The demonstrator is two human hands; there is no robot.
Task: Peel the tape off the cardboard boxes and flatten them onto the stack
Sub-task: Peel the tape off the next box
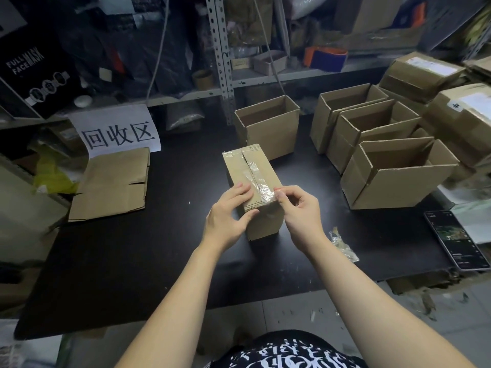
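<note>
Past my shirt (pixel 281 351), the box (pixel 236 168) stands on the table (pixel 132 248) — my left hand (pixel 228 216) grips its near end, my right hand (pixel 300 208) pinches the tape (pixel 259 181); I'd pull low, slowly, along the seam.

Centred on the bench (pixel 132 248), a closed box (pixel 236 168), tape (pixel 256 179) along its top. Left of it, a cardboard stack (pixel 114 184), a sign (pixel 117 131) behind. Just behind the box, an open box (pixel 268 131); further right, three open boxes (pixel 398 181). By the right edge, a phone (pixel 455 240); between phone and closed box, a tape scrap (pixel 342 243).
</note>
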